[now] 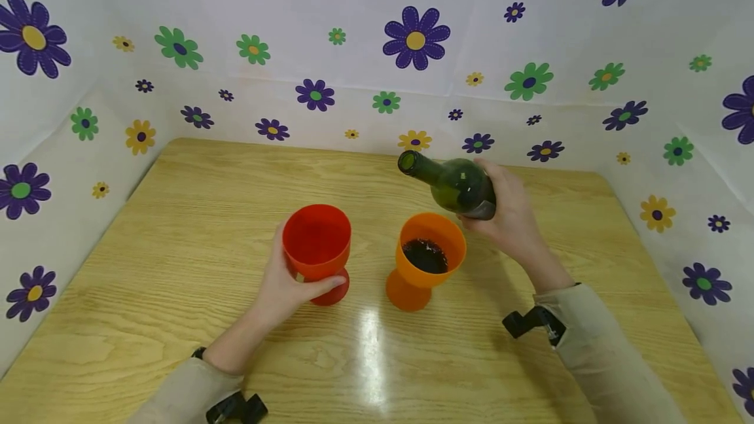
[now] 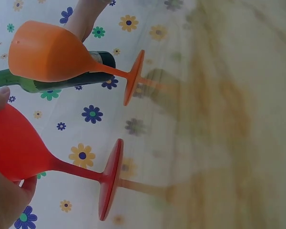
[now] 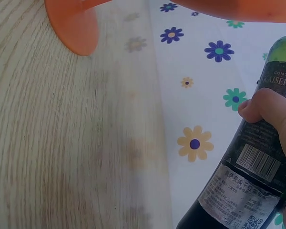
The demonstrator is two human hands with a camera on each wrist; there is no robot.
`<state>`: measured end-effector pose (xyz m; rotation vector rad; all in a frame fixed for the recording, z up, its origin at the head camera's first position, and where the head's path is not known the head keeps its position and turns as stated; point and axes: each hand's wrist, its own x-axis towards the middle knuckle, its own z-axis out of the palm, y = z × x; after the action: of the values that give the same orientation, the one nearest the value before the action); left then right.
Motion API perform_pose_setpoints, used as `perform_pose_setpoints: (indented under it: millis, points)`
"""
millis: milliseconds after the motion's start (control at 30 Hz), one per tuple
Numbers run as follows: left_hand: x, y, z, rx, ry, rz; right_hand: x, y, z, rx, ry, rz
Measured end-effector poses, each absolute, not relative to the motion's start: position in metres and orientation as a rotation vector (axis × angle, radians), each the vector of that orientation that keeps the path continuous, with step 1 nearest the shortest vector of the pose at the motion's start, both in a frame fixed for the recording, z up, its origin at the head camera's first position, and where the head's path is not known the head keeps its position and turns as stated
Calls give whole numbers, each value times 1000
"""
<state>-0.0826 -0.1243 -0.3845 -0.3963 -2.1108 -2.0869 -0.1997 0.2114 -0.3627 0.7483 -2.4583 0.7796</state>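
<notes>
- green wine bottle (image 1: pixel 464 187): just far-right of the orange goblet (image 1: pixel 421 279), long axis leaning left, mouth up
- right hand (image 1: pixel 511 213): the nearer one, grip clasped round the bottle
- left hand (image 1: pixel 287 290): grip curled round the red goblet (image 1: pixel 318 271)
- dark liquid (image 1: pixel 425 256) inside the orange goblet
- tabletop (image 1: pixel 206 214) beneath

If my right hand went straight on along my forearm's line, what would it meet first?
Beyond the green bottle it grips, your right hand would probably meet the flowered cloth behind the table first, though depth is unclear.
</notes>
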Motion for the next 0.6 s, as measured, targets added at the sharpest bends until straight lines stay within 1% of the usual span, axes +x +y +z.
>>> perform_pose_setpoints:
  millis: [600]
  points:
    - [-94, -122, -387, -499, -2119, -2179, -213, 189, -360, 845, -2530, 624]
